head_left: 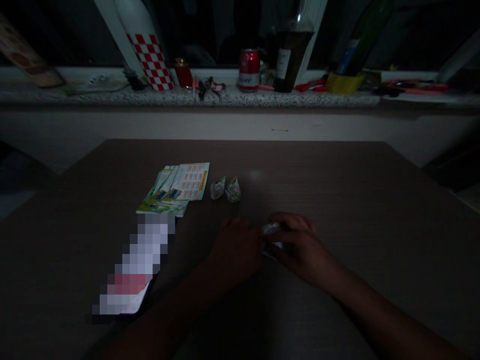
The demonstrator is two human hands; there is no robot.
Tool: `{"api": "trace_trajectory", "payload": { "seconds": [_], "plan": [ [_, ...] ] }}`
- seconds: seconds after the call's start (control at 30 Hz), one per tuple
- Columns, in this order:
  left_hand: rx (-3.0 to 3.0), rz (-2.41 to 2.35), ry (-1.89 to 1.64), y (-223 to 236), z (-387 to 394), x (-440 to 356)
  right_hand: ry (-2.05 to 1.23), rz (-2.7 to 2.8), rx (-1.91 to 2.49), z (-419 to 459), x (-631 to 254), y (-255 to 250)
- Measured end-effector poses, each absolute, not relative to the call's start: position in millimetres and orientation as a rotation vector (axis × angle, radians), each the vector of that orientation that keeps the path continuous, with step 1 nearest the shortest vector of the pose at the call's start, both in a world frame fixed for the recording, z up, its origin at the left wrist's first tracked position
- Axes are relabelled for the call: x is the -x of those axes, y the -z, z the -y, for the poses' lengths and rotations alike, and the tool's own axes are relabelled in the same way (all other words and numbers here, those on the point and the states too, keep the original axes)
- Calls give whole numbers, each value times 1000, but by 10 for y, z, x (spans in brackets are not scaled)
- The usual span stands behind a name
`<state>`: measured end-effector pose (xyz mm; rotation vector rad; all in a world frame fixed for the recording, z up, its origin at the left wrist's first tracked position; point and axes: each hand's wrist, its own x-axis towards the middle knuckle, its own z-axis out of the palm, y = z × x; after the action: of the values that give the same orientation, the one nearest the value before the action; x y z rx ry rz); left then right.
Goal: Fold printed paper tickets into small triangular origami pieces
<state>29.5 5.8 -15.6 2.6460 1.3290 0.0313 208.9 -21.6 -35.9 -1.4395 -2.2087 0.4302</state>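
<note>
Between my two hands, on the brown table [360, 200], lies a small piece of printed paper [270, 229], mostly covered by fingers. My right hand [303, 245] has its thumb and fingers closed on the paper's right side. From the left, my left hand [238, 247] is curled against the paper's other edge, its fingertips largely in shadow. Just beyond the hands stand two small folded paper pieces, a left one [217, 189] and a right one [233, 190], close together. How the held paper is folded is hard to see in the dim light.
A fanned stack of printed cards [176, 187] lies at the left, with a phone [140, 265] with a blurred, lit screen before it. Behind the table, a stone windowsill [210, 102] carries a checkered bottle [152, 60], a red can [249, 70], a dark bottle [289, 62] and small clutter.
</note>
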Motion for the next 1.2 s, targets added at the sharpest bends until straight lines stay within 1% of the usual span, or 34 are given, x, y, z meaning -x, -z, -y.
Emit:
{"api": "trace_trajectory", "payload": {
  "seconds": [0.17, 0.43, 0.63, 1.2],
  "plan": [
    [-2654, -1332, -32, 153, -49, -297, -416, 2179, 1470, 178, -2072, 390],
    [-2646, -1341, -61, 158, -50, -290, -512, 2297, 1393, 184, -2191, 329],
    [-2651, -1332, -52, 159, -52, -291, -464, 2279, 1410, 195, -2162, 345],
    [-2673, -1312, -93, 151, -48, -257, -481, 2252, 1401, 218, -2142, 355]
  ]
}}
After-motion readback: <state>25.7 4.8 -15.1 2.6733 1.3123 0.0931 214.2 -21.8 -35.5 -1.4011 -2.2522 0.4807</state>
